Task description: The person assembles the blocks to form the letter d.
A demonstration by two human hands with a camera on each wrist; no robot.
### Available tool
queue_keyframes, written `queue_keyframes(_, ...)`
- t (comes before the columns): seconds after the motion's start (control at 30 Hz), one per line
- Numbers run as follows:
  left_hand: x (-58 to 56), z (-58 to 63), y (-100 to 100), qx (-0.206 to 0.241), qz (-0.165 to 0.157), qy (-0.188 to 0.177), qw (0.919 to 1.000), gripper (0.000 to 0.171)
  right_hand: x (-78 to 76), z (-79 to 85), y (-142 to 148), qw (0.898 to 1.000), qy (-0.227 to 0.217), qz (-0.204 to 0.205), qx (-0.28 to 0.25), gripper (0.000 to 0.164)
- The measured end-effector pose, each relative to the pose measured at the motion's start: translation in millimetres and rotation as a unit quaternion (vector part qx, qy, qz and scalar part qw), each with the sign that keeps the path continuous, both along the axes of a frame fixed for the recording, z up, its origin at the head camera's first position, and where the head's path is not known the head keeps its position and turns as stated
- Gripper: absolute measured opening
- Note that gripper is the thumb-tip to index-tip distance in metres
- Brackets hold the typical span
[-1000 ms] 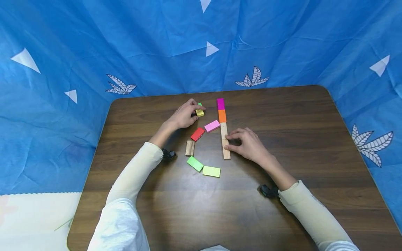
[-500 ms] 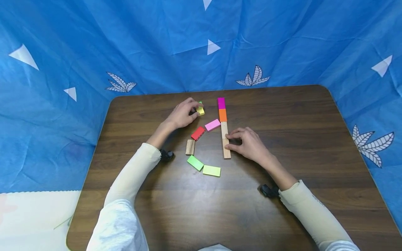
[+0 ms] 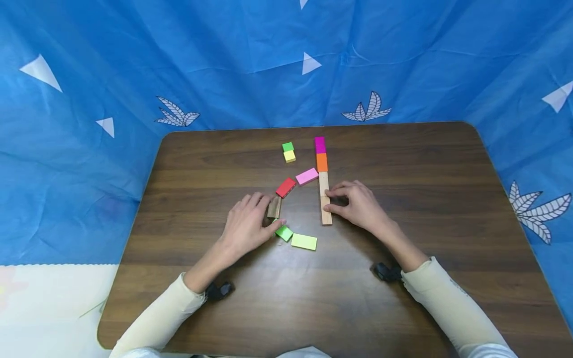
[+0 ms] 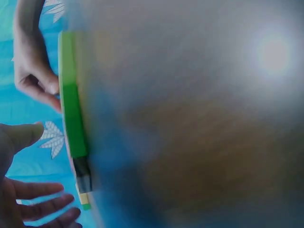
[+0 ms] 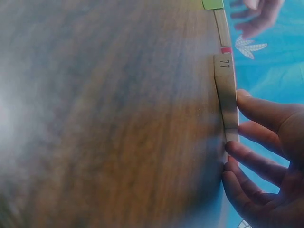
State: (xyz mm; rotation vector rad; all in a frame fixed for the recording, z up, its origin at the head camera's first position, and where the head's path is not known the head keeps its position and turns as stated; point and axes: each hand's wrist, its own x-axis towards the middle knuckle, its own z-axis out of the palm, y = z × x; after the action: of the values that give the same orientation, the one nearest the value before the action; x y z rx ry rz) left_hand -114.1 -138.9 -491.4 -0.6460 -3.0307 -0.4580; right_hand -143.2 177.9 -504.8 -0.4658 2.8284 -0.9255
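Note:
My left hand [image 3: 243,223] is at the curved line of blocks, its fingers reaching beside the striped wooden block [image 3: 274,207] and its thumb by the green block [image 3: 284,233]. In the left wrist view those fingers are spread, with a gap to the blocks. My right hand [image 3: 358,204] rests its thumb and fingertips on the right edge of two plain wooden blocks [image 3: 324,184]. Above them, the straight column continues with an orange block [image 3: 322,162] and a magenta block [image 3: 320,144]. The curve also has a pink block [image 3: 307,176], a red block [image 3: 286,187] and a lime block [image 3: 304,242].
A small green block [image 3: 288,146] and a yellow block [image 3: 290,156] sit together near the back of the brown wooden table [image 3: 403,164]. A blue patterned cloth [image 3: 250,64] hangs behind the table and along its sides.
My left hand has left the small green and yellow blocks and come down toward the striped block. My right hand stays on the plain wooden blocks. The striped block looks slightly tilted now.

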Motion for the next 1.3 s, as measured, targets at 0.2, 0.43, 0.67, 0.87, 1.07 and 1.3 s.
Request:
queue_keyframes(0.2,15.4,-11.2,-6,-0.013,0.005,0.002,0.9999,0.086,0.6,-1.1,0,1.0,0.0,-0.004,0.002,0.049)
queue_keyframes(0.43,15.8,-12.3,-7,-0.009,0.019,-0.036,0.9991,0.081,0.6,-2.2,-2,1.0,0.004,0.0,-0.001,0.049)
queue_keyframes(0.67,13.1,-10.5,-1,-0.011,0.022,-0.027,0.9993,0.076,1.7,1.1,0,1.0,0.008,-0.003,0.02,0.05)
queue_keyframes(0.87,13.0,-10.1,-2,-0.018,0.024,-0.033,0.999,0.076,1.1,0.5,0,0.999,0.015,0.0,0.029,0.05)
queue_keyframes(1.07,12.0,-8.6,-4,-0.014,0.027,-0.034,0.9989,0.076,-8.1,4.2,4,1.0,0.012,-0.01,-0.007,0.048)
queue_keyframes(1.3,10.8,-7.8,-2,-0.019,0.032,-0.047,0.9982,0.077,-42.2,11.9,12,0.998,0.007,0.006,-0.059,0.043)
